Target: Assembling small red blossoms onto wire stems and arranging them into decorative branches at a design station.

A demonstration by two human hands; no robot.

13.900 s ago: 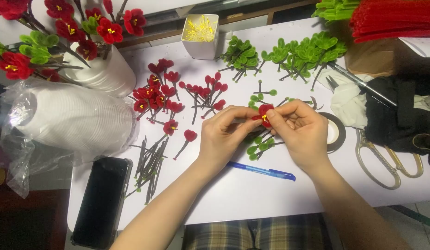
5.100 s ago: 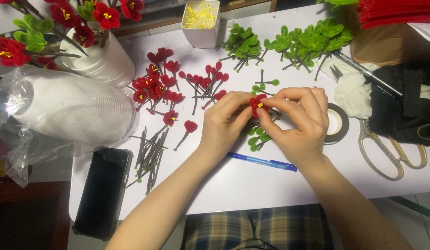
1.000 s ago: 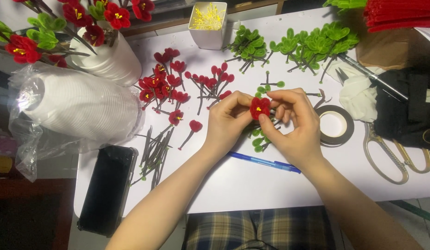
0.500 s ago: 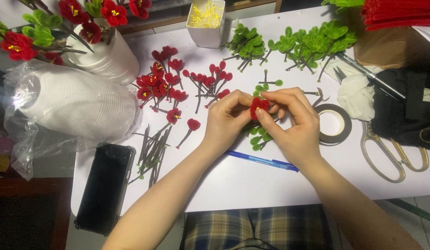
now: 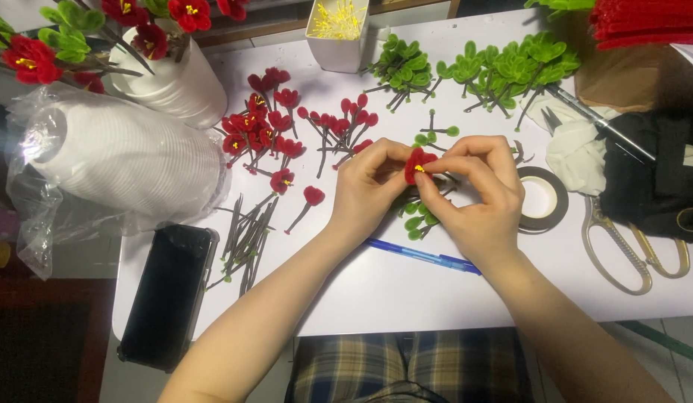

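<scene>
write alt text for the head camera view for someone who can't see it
Two bare hands, left hand and right hand, pinch a small red flower with a yellow centre over a white table. Around them lie more red flowers, green leaf sprigs, a blue pen, scissors, a tape roll and a black phone.

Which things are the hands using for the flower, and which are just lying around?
In use:
left hand
right hand
red flower, pinched by both hands
green leaves, just under the hands

Lying about:
phone
blue pen
scissors
tape roll
stack of white cups
</scene>
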